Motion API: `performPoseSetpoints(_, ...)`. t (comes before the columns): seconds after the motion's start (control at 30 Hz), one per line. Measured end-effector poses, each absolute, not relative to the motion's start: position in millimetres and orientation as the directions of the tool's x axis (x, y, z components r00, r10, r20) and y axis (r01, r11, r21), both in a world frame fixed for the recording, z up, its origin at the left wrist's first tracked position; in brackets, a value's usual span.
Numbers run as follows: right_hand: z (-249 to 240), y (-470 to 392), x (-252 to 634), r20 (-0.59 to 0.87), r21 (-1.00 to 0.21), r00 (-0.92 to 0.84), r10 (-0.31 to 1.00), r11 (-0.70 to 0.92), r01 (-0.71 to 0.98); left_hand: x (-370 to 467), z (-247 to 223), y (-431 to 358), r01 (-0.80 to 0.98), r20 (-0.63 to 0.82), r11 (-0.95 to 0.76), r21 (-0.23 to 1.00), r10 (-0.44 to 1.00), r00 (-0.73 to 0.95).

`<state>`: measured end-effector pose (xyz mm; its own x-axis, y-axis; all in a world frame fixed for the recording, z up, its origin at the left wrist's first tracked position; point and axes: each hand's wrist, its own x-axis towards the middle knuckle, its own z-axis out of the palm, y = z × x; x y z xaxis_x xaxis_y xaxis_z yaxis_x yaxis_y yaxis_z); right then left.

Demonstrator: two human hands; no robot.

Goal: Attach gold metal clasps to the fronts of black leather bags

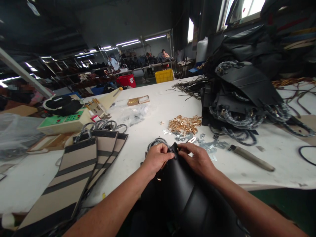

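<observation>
A black leather bag panel (182, 194) lies over the near table edge, running toward me. My left hand (156, 158) pinches its top edge beside a wrapped handle loop (155, 143). My right hand (197, 159) grips the same top edge from the right, fingers on a small fitting. Just beyond my hands lie a heap of gold metal fittings (184, 124) and scattered silver fittings (209, 144).
A white table (271, 154) carries a tall pile of black bag parts (242, 95) at right, a wooden-handled tool (251, 158), striped beige panels (81, 171) at left and a green-topped device (64, 121). People work at benches far behind.
</observation>
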<state>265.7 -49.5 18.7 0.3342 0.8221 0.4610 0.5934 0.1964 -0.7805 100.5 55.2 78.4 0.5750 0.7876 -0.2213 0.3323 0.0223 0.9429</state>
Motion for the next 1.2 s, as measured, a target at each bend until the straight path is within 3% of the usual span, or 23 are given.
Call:
performPoseSetpoints(0.13, 17.2, -52.0, 263.4, 0.462, -0.746, 0.352, 0.814, 0.142, 0.651, 99.6, 73.4, 52.3, 0.296, -0.237, 0.075, 0.952, 0.792, 0.562)
performPoseSetpoints(0.27, 11.0, -51.4, 259.2, 0.554, -0.685, 0.344, 0.758, 0.18, 0.706, 101.1, 71.9, 51.5, 0.287, -0.229, 0.07, 0.955, 0.791, 0.568)
performPoseSetpoints(0.47, 7.4, -47.4, 258.6, 0.603, -0.59, 0.249, 0.758, 0.214, 0.778, 100.3, 73.5, 51.7, 0.336, -0.177, -0.034, 0.941, 0.797, 0.578)
performPoseSetpoints(0.63, 13.6, -45.5, 257.3, 0.56, -0.584, 0.24, 0.793, 0.172, 0.794, 102.0, 68.7, 53.4, 0.372, -0.031, -0.231, 0.899, 0.814, 0.58)
performPoseSetpoints(0.73, 15.6, -45.7, 257.4, 0.562, -0.586, 0.256, 0.786, 0.16, 0.794, 103.3, 68.0, 53.4, 0.372, 0.003, -0.267, 0.889, 0.816, 0.579)
performPoseSetpoints(0.93, 9.6, -49.4, 261.1, 0.535, -0.761, 0.336, 0.775, 0.269, 0.59, 98.0, 72.1, 51.0, 0.285, -0.19, 0.029, 0.958, 0.809, 0.556)
performPoseSetpoints(1.07, 16.0, -52.8, 260.4, 0.496, -0.727, 0.29, 0.819, 0.208, 0.655, 94.1, 70.7, 50.7, 0.292, -0.173, 0.008, 0.956, 0.821, 0.544)
performPoseSetpoints(1.2, 41.9, -52.7, 262.9, 0.318, -0.617, 0.191, 0.929, 0.05, 0.785, 94.9, 69.8, 50.3, 0.335, -0.106, -0.109, 0.936, 0.82, 0.563)
